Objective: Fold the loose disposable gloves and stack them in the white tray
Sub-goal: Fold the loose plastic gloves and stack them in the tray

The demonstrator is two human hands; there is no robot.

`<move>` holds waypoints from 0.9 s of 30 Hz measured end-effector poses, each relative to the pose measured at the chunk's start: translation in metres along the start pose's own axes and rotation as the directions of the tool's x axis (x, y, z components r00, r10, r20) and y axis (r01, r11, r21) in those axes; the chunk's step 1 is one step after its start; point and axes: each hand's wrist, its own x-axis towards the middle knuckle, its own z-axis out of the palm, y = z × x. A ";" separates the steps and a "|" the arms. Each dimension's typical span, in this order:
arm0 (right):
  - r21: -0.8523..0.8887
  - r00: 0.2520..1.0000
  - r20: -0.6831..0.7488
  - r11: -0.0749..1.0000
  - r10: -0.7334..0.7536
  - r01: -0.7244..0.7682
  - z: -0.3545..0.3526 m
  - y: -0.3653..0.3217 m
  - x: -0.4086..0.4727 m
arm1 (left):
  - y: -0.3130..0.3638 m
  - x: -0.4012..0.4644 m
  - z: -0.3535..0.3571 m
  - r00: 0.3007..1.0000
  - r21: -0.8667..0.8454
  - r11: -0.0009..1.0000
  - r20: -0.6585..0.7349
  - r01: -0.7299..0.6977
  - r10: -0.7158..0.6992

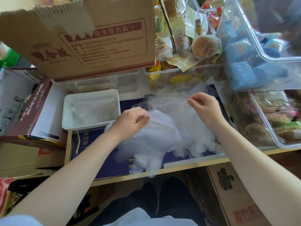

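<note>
**Glove pile in the middle, two hands working one glove off the top**

So the loose disposable gloves [172,134] are lying in a see-through heap on the dark blue surface [101,162], just right of the white tray [65,111]. Can't count the heap, the layers are blurring together. The glove on top is running its long axis diagonally: cuff up near the hands, fingers pointing down toward the near edge and hanging a bit over it.

The left hand [130,121] is curling its fingers and pinching the film at the cuff end. The right hand [203,106] is pinching a thin edge of film between thumb and forefinger, other fingers loosely bent.

One white tray, and it's holding some flat clear film already; how many pieces, can't tell. One brown cardboard box [91,39] is sitting behind it, and clear bins of wrapped pastries [192,46] are crowding the back and right.
</note>
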 end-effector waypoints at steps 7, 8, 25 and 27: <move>0.337 0.951 0.188 0.893 0.246 -0.298 -0.017 -0.059 0.001 | 0.036 0.007 -0.012 0.914 0.253 0.885 -0.007 -0.390 0.405; 0.373 0.932 0.237 0.861 0.273 -0.347 -0.018 -0.064 0.000 | 0.039 0.008 -0.013 0.907 0.240 0.880 -0.001 -0.409 0.422; 0.618 0.835 0.449 0.566 0.317 -0.547 -0.025 -0.089 -0.005 | 0.030 0.015 -0.036 0.916 0.178 0.916 -0.117 -0.360 0.383; 0.599 0.883 0.309 0.649 0.353 -0.469 -0.026 -0.089 -0.003 | 0.028 0.011 -0.039 0.940 0.027 0.954 -0.164 -0.298 0.298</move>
